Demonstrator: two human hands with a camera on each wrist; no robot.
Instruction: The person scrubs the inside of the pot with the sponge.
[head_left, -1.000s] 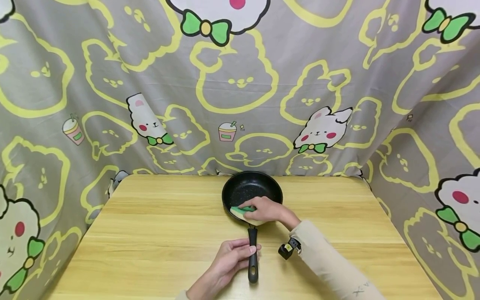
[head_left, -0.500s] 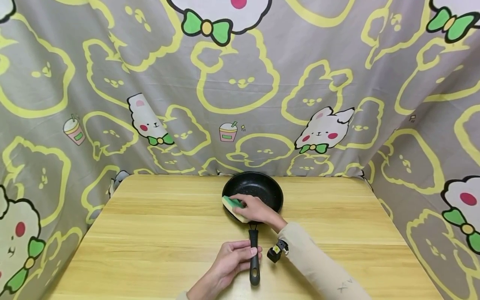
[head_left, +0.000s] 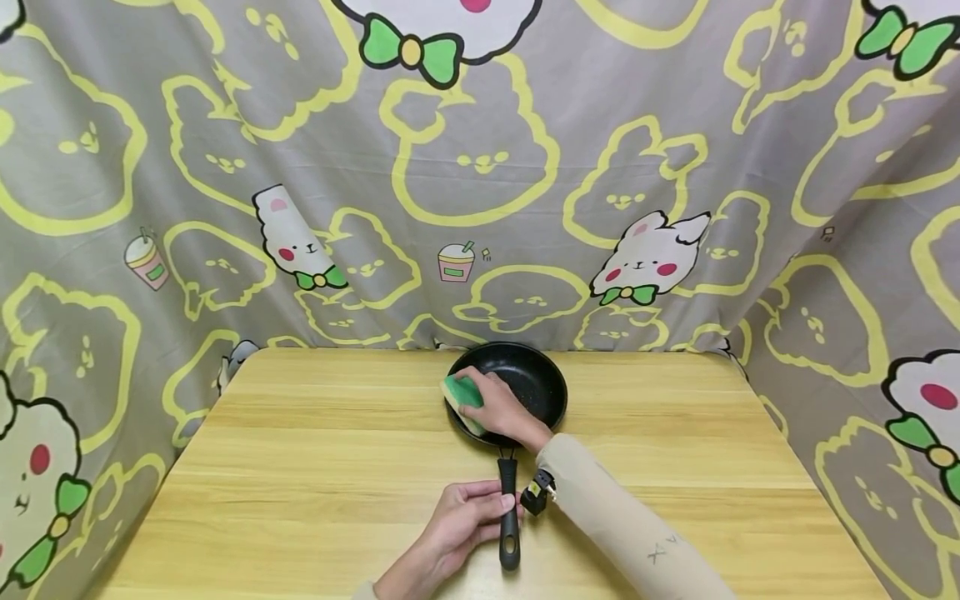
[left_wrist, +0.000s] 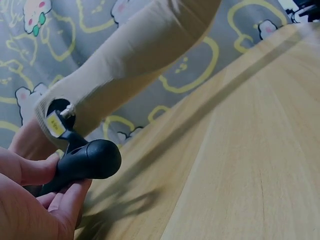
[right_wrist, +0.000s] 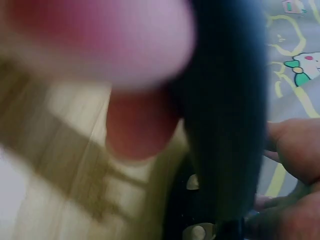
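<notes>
A black pan [head_left: 517, 387] is set on the far middle of a wooden table [head_left: 300, 467], with its handle [head_left: 508, 512] pointing toward the near edge. The handle is gripped by the left hand [head_left: 457, 521], whose fingers are curled round it from the left; in the left wrist view the handle's rounded end [left_wrist: 92, 160] is seen held between thumb and fingers [left_wrist: 65, 200]. A green and yellow sponge [head_left: 461, 398] is held by the right hand [head_left: 498, 404], fingers curled over it, and is pressed against the left inner side of the pan, partly over the rim. The right forearm is covered by a beige sleeve [head_left: 622, 525], and a small black device [head_left: 536, 493] is worn at the wrist, just right of the handle. The right wrist view is badly blurred; only a finger [right_wrist: 100, 40] and the dark pan wall [right_wrist: 225, 110] can be made out. A grey curtain [head_left: 480, 167] printed with yellow outlines and white cartoon animals is hung behind and beside the table.
</notes>
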